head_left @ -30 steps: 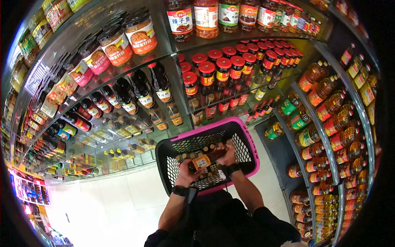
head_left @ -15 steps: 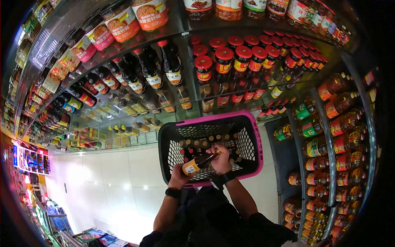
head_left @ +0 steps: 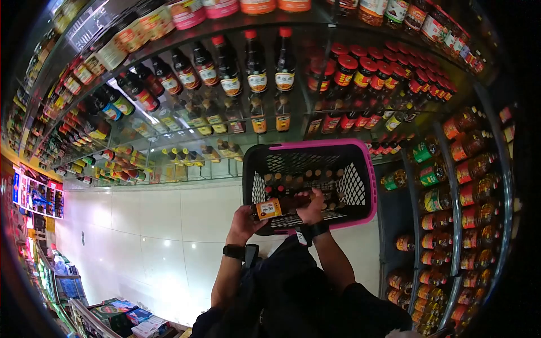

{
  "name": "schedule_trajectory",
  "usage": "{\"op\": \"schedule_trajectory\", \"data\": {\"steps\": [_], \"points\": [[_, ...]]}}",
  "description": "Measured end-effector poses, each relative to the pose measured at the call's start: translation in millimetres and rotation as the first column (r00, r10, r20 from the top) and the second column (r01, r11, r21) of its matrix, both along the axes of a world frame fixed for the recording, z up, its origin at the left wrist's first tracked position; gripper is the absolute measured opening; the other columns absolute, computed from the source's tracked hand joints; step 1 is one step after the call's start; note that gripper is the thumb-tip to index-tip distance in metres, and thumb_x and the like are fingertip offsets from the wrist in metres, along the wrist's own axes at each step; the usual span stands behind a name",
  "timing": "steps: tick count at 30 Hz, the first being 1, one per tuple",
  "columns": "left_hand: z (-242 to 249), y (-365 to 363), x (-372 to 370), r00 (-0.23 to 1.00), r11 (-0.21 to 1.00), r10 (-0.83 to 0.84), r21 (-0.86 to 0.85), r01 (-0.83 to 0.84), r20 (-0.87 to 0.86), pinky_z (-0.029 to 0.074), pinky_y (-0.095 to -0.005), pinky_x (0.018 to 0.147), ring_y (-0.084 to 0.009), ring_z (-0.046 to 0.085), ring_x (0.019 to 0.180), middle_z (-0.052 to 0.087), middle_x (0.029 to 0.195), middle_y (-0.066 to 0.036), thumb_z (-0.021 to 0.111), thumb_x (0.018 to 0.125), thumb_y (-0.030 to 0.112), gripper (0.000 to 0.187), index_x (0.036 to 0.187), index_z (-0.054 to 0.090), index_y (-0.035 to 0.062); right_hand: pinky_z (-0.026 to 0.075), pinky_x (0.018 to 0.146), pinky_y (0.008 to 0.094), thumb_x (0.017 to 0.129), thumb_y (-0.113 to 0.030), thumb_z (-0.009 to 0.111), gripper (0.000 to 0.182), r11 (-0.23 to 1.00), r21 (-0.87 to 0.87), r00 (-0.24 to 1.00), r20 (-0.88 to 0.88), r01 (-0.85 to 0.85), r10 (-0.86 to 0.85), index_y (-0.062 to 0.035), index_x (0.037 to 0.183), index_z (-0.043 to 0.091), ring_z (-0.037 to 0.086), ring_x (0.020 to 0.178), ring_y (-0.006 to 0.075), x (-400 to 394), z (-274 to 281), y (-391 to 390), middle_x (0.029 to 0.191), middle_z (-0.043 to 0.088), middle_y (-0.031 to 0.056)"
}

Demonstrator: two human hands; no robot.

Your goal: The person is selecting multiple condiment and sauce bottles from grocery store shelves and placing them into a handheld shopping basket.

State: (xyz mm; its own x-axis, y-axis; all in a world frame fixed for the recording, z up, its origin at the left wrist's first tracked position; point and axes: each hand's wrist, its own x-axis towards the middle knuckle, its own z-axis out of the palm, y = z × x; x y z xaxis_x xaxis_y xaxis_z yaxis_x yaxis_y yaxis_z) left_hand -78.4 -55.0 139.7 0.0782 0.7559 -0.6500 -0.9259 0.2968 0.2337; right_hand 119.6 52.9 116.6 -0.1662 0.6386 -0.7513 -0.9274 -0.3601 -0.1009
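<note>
A dark glass bottle with a yellow-orange label [head_left: 269,209] lies nearly level above the basket, held between both hands. My left hand [head_left: 244,224] grips its base end. Around the neck end, my right hand [head_left: 311,207] has its fingers closed. Beneath the bottle is a black shopping basket with a pink rim [head_left: 373,191]. Several upright bottles [head_left: 315,177] stand inside it, most with brown caps and a few with red ones. The held bottle and my hands hide part of the basket's contents.
Glass shelves [head_left: 225,141] ahead carry sauce bottles [head_left: 257,70] and red-lidded jars [head_left: 345,72]. To the right, a rack holds large oil bottles [head_left: 476,187]. Pale floor tiles [head_left: 152,236] lie to the left, with boxed goods [head_left: 118,315] at lower left.
The held bottle has turned from slanted to nearly level, its label now facing up more fully. The basket and both hands have shifted right in view, as have the shelves ahead.
</note>
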Motion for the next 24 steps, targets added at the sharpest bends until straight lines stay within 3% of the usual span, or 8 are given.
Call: {"op": "schedule_trajectory", "data": {"steps": [3, 12, 15, 18, 19, 20, 22, 24], "points": [[7, -29, -30, 0.999, 0.999, -0.046, 0.019, 0.047, -0.003, 0.044, -0.0471, 0.079, -0.0307, 0.048, 0.096, 0.051, 0.095, -0.013, 0.041, 0.081, 0.020, 0.015, 0.081, 0.048, 0.0069, 0.040, 0.071, 0.0360, 0.072, -0.019, 0.051, 0.017, 0.981, 0.188, 0.999, 0.022, -0.052, 0.049, -0.0078, 0.063, 0.042, 0.045, 0.060, 0.0201, -32, 26, -34, 0.058, 0.042, 0.0037], [-4, -151, -143, 0.996, 0.990, 0.034, 0.137, -0.045, 0.082, 0.041, -0.0437, 0.082, -0.0286, 0.050, 0.096, 0.055, 0.097, -0.013, 0.045, 0.077, 0.018, 0.023, 0.093, 0.050, 0.0024, 0.042, 0.069, 0.0358, 0.072, -0.017, 0.053, 0.015, 0.950, 0.274, 0.989, 0.018, -0.149, 0.150, -0.0076, 0.066, 0.042, 0.045, 0.061, 0.0197, -156, 18, -143, 0.061, 0.041, 0.0038], [-51, -198, -176, 0.994, 0.986, 0.111, 0.128, -0.109, -0.010, 0.040, -0.0423, 0.083, -0.0264, 0.049, 0.095, 0.052, 0.099, -0.012, 0.042, 0.080, 0.020, 0.023, 0.093, 0.047, 0.0016, 0.043, 0.066, 0.0344, 0.069, -0.017, 0.055, 0.016, 0.960, 0.176, 0.976, 0.050, -0.218, 0.213, -0.0079, 0.063, 0.043, 0.045, 0.060, 0.0200, -196, 24, -179, 0.059, 0.042, 0.0043], [-108, -237, -202, 0.978, 0.967, 0.172, 0.209, -0.145, -0.121, 0.043, -0.0339, 0.081, -0.0198, 0.053, 0.090, 0.057, 0.092, -0.010, 0.043, 0.080, 0.016, 0.018, 0.093, 0.048, 0.0038, 0.043, 0.069, 0.0363, 0.070, -0.018, 0.053, 0.013, 0.909, 0.242, 0.940, 0.072, -0.340, 0.333, -0.0079, 0.065, 0.045, 0.048, 0.061, 0.0212, -236, 16, -201, 0.057, 0.046, 0.0050], [-53, -246, -208, 0.974, 0.973, 0.215, 0.069, -0.220, 0.071, 0.042, -0.0323, 0.083, -0.0195, 0.052, 0.091, 0.057, 0.092, -0.010, 0.042, 0.081, 0.016, 0.021, 0.096, 0.047, 0.0015, 0.043, 0.070, 0.0363, 0.070, -0.017, 0.053, 0.013, 0.885, 0.258, 0.922, 0.101, -0.387, 0.373, -0.0077, 0.066, 0.045, 0.048, 0.061, 0.0215, -251, 23, -209, 0.058, 0.046, 0.0051], [-135, -262, -217, 0.712, 0.979, 0.113, 0.199, 0.038, -0.693, 0.042, -0.0341, 0.084, -0.0208, 0.051, 0.093, 0.055, 0.097, -0.012, 0.041, 0.081, 0.016, 0.024, 0.098, 0.045, -0.0009, 0.043, 0.070, 0.0362, 0.070, -0.017, 0.052, 0.013, 0.860, 0.273, 0.902, 0.131, -0.431, 0.411, -0.0076, 0.066, 0.044, 0.048, 0.061, 0.0219, -267, 31, -214, 0.058, 0.046, 0.0053], [-137, -283, -233, 0.875, 0.929, 0.275, 0.346, -0.134, -0.398, 0.041, -0.0349, 0.085, -0.0223, 0.050, 0.096, 0.053, 0.101, -0.014, 0.040, 0.081, 0.016, 0.026, 0.099, 0.044, -0.0021, 0.043, 0.070, 0.0365, 0.071, -0.017, 0.052, 0.013, 0.818, 0.268, 0.860, 0.156, -0.510, 0.485, -0.0075, 0.066, 0.044, 0.048, 0.061, 0.0221, -297, 25, -223, 0.058, 0.046, 0.0054], [-90, -301, -247, 0.928, 0.923, 0.320, 0.281, -0.261, -0.191, 0.040, -0.0372, 0.086, -0.0243, 0.049, 0.098, 0.052, 0.102, -0.014, 0.038, 0.081, 0.017, 0.028, 0.100, 0.043, -0.0028, 0.043, 0.070, 0.0367, 0.071, -0.017, 0.052, 0.014, 0.776, 0.257, 0.817, 0.180, -0.576, 0.547, -0.0074, 0.066, 0.043, 0.048, 0.061, 0.0223, -328, 18, -230, 0.059, 0.046, 0.0056]]}}
